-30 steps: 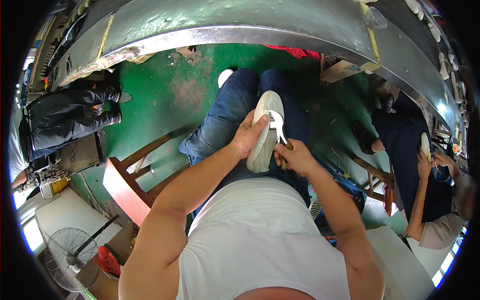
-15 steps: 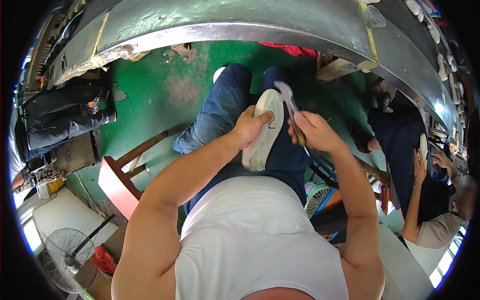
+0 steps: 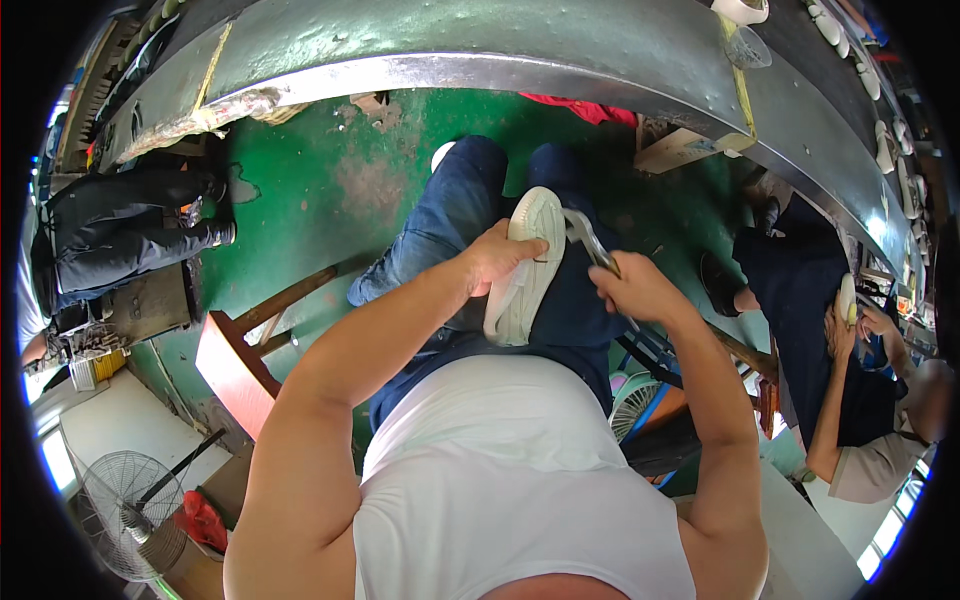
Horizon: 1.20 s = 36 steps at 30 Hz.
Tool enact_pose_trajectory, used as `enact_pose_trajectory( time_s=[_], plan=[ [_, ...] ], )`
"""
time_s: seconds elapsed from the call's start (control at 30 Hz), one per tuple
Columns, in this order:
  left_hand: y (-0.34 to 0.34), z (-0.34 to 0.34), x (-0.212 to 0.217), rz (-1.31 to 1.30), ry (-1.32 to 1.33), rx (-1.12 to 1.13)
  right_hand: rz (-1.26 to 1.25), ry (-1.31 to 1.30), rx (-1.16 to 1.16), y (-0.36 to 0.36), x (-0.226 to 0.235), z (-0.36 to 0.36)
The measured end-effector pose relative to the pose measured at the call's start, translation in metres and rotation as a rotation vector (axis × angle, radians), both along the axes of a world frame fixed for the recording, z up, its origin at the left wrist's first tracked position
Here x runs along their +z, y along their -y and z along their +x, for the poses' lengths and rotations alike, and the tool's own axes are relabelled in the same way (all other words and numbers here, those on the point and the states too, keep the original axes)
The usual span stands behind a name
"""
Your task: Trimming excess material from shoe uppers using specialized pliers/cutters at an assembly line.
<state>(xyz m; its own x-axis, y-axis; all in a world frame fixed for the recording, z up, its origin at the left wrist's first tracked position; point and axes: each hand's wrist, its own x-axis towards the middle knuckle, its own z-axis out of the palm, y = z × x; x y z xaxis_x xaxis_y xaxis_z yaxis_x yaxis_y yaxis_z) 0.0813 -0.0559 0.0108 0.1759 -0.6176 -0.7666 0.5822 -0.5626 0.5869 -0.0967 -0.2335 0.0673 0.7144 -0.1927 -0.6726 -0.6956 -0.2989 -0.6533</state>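
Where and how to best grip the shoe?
Probably by the long left edge of the shoe, from the left, thumb over the face: it is narrow across and points forward, so that edge should wrap easily. The left hand grips there; the right hand, holding the tool, occupies the other side.

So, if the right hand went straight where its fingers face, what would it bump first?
Probably the long off-white shoe in the left hand, though the silver metal hammer held by the right hand might touch it first; depth is unclear.
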Motion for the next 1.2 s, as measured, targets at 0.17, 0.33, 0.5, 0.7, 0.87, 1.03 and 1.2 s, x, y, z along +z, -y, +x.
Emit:
enact_pose_trajectory(
  time_s=[0.17,0.33,0.5,0.7,0.87,1.03,1.2],
  plan=[
    [0.003,0.013,0.02,-0.006,-0.151,-0.099,-0.105,0.0,0.415,-0.021,0.033,-0.011],
    [0.003,0.009,0.01,-0.012,-0.147,-0.072,-0.343,0.041,0.481,-0.052,0.022,-0.008],
    [0.001,0.011,0.01,-0.026,-0.165,-0.038,-0.409,0.286,0.257,-0.063,-0.014,-0.019],
    [-0.016,-0.016,0.0,-0.158,0.149,-0.111,-0.261,-0.001,0.138,-0.055,-0.016,-0.051],
    [-0.035,-0.034,-0.003,-0.272,0.069,-0.01,-0.342,0.049,0.228,-0.063,0.0,-0.06],
    [-0.026,-0.051,-0.01,-0.204,0.284,0.057,-0.656,0.196,0.441,-0.085,0.001,-0.083],
    [-0.029,-0.052,-0.02,-0.154,0.443,-0.031,-0.657,0.184,0.421,-0.089,0.002,-0.078]
  ],
)
